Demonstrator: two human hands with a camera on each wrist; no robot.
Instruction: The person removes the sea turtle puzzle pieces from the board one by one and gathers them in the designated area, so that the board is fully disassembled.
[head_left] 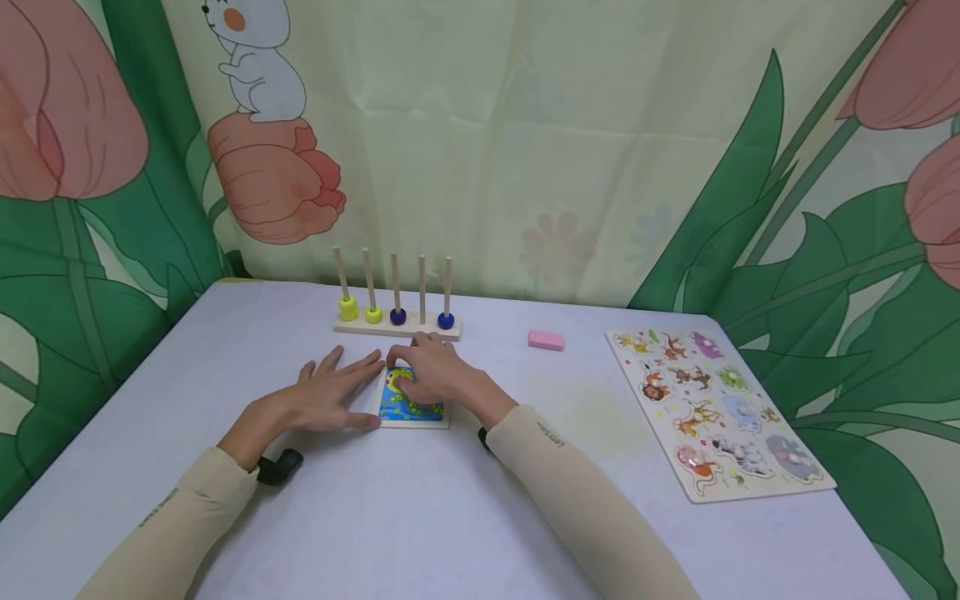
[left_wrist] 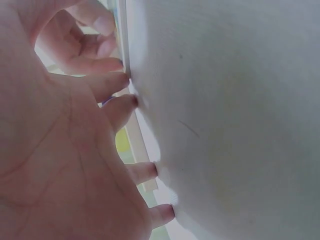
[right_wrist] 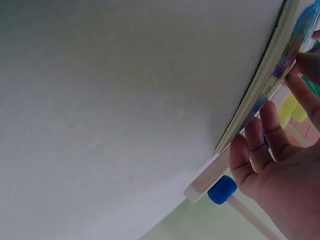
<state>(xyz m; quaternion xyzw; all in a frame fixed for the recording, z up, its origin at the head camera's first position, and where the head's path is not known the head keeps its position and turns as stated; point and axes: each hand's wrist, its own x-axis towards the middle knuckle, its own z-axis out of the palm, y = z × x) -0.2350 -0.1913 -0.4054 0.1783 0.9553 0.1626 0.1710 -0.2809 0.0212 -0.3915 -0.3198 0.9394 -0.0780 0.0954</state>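
A small picture puzzle board (head_left: pixel 412 423), blue with a yellow spotted figure, lies flat on the table. My left hand (head_left: pixel 326 400) rests at its left edge, thumb and fingers spread on the tablecloth. Over the board is my right hand (head_left: pixel 438 371), its thumb and index finger touching the picture. In the right wrist view, its other fingers (right_wrist: pixel 252 145) are loosely bent at the edge of the puzzle board (right_wrist: pixel 260 85). I see no loose piece between the fingertips. Part of the picture is hidden under this hand.
Behind the board stands a wooden peg rack (head_left: pixel 397 329) with yellow and dark blue beads on upright pegs. A pink block (head_left: pixel 546 340) lies to the right. Farther right is a large animal puzzle board (head_left: pixel 667 433). A printed curtain (head_left: pixel 480 167) hangs behind the table.
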